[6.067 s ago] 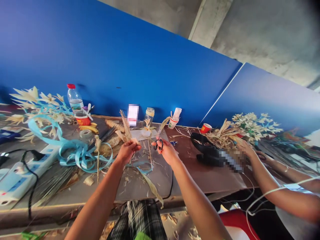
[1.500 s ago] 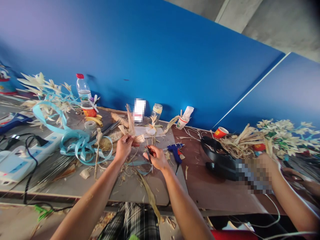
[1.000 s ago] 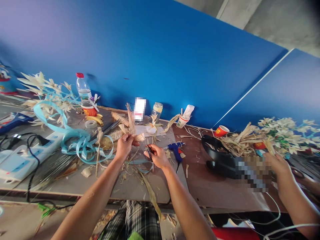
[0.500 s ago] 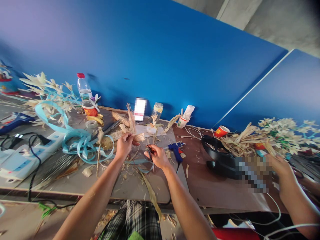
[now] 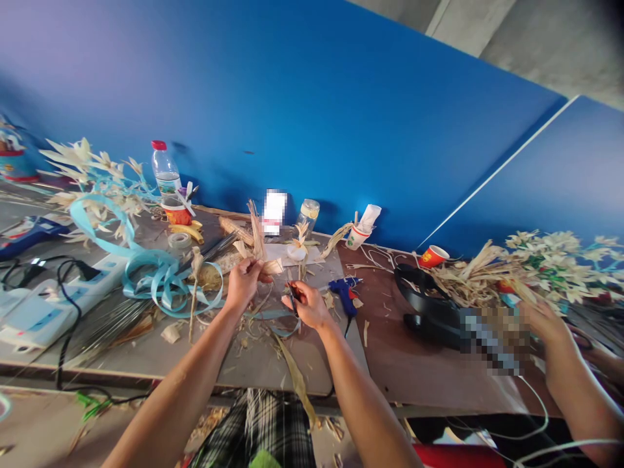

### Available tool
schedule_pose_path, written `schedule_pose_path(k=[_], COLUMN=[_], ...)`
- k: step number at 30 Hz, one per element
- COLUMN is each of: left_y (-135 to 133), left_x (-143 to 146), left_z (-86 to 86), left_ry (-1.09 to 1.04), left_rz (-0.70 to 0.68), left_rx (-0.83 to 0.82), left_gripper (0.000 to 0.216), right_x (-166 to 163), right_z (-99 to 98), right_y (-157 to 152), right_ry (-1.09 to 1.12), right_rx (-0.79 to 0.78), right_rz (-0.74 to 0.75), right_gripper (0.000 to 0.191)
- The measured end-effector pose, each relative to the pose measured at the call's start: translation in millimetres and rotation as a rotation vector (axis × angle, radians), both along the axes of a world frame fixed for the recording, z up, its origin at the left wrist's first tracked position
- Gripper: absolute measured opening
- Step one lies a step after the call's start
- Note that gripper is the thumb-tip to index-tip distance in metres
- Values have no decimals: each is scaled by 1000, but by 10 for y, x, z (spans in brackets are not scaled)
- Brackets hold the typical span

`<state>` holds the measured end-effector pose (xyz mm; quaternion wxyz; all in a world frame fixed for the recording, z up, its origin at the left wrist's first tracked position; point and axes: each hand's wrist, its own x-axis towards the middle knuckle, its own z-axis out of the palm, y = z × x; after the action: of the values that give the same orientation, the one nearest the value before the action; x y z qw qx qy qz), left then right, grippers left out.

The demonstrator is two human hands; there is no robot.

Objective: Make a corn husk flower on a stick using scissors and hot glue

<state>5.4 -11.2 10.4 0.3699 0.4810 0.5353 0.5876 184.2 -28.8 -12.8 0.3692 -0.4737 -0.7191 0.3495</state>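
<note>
My left hand [image 5: 242, 284] is closed, pinching a pale strip of dried corn husk [image 5: 273, 266] that sticks out to the right of the fingers. My right hand [image 5: 312, 307] is wrapped around small dark scissors [image 5: 293, 300], their tips pointing up close to the husk but apart from it. Just beyond both hands, a husk flower [image 5: 301, 242] stands near a white sheet [image 5: 277, 254]. A blue glue gun [image 5: 346, 294] lies right of my right hand. Left of my left hand is a husk piece on a stalk [image 5: 195, 266].
Light blue ribbon [image 5: 156, 283], thin wires and a white power strip [image 5: 63, 305] cover the left side. A clear bottle [image 5: 166, 170] and a glass jar [image 5: 309, 213] stand along the wall. Rightward are a black strap-like device [image 5: 429, 312], a red cup [image 5: 433, 256] and another person's hand [image 5: 543, 318].
Both hands keep nearly the same place and grip. The whole view has shifted very slightly; nothing else has visibly moved.
</note>
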Motion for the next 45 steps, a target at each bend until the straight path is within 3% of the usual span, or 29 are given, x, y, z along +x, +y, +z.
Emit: schedule_pose_path(k=[20, 26, 32, 41, 45], left_y=[-9, -31, 44, 121, 138], left_x=[-3, -37, -81, -107, -116], left_z=[-7, 13, -73, -167, -174], left_ry=[24, 176, 357, 256, 119], left_rz=[-19, 46, 134, 126, 156], left_rx=[-20, 20, 126, 125, 146], left_gripper=[21, 24, 22, 21, 29], right_x=[-1, 23, 39, 33, 26], right_z=[28, 55, 90, 138, 128], right_y=[-5, -22, -36, -66, -54], right_ry=[-22, -53, -63, -163, -101], right_rx=[8, 3, 0, 48, -38], right_rz=[24, 37, 101, 159, 157], right_gripper=[30, 29, 27, 25, 24])
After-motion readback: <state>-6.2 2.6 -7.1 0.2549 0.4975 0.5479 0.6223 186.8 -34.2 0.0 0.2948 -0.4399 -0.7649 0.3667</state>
